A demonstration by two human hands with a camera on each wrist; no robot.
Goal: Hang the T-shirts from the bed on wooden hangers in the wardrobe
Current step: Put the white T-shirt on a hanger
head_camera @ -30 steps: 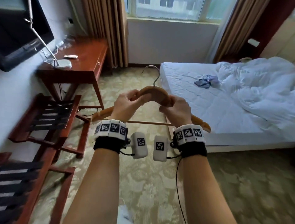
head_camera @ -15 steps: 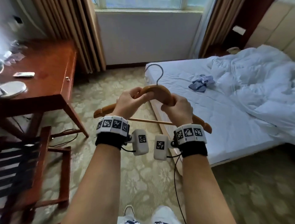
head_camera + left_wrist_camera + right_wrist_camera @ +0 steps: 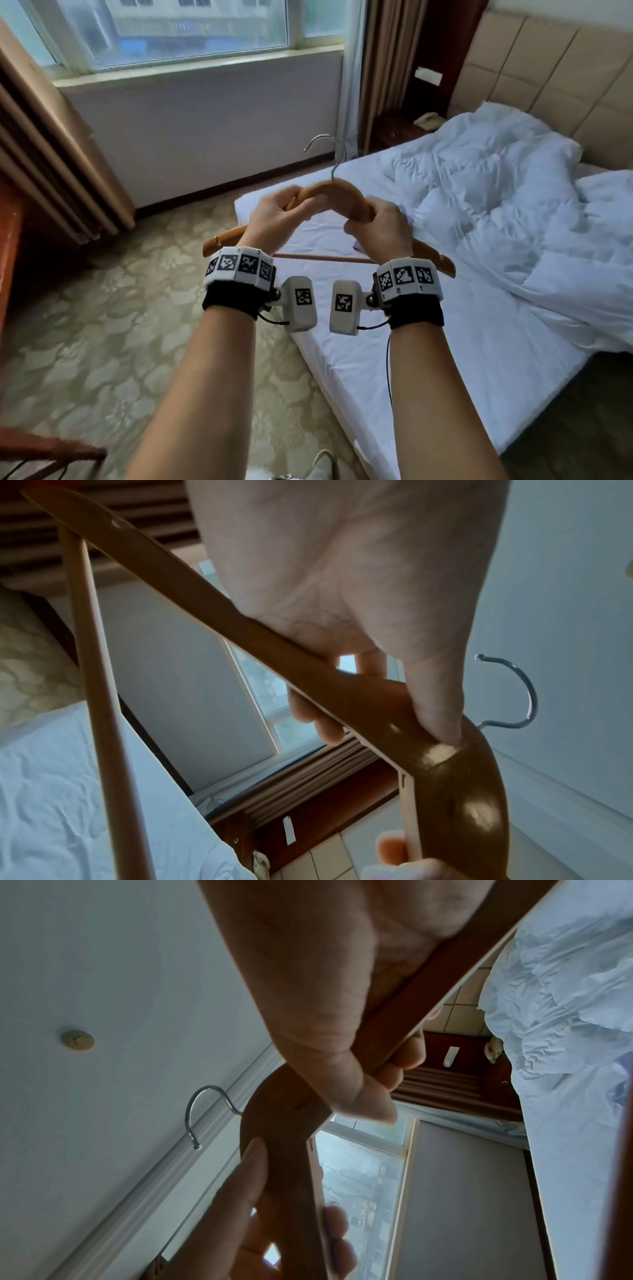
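I hold a wooden hanger (image 3: 337,192) with a metal hook (image 3: 329,150) level in front of me, above the bed's near corner. My left hand (image 3: 274,219) grips its left arm close to the hook, thumb on top. My right hand (image 3: 376,226) wraps around the right arm. The left wrist view shows the hanger (image 3: 342,685) under my left hand (image 3: 342,588). In the right wrist view my right hand (image 3: 325,1001) curls round the hanger (image 3: 284,1150). The T-shirt on the bed is hidden behind my right hand.
The bed (image 3: 376,359) has a white sheet and a crumpled white duvet (image 3: 496,205) on its right part. Brown curtains (image 3: 51,154) hang at the left by the window. A dark nightstand (image 3: 394,133) stands beyond the bed. A wooden rack's edge (image 3: 51,452) shows at the lower left.
The view has swung right and closer to the bed. The desk and racks have left the picture, and the blue T-shirt is now behind my right hand. Both hands keep the hanger.
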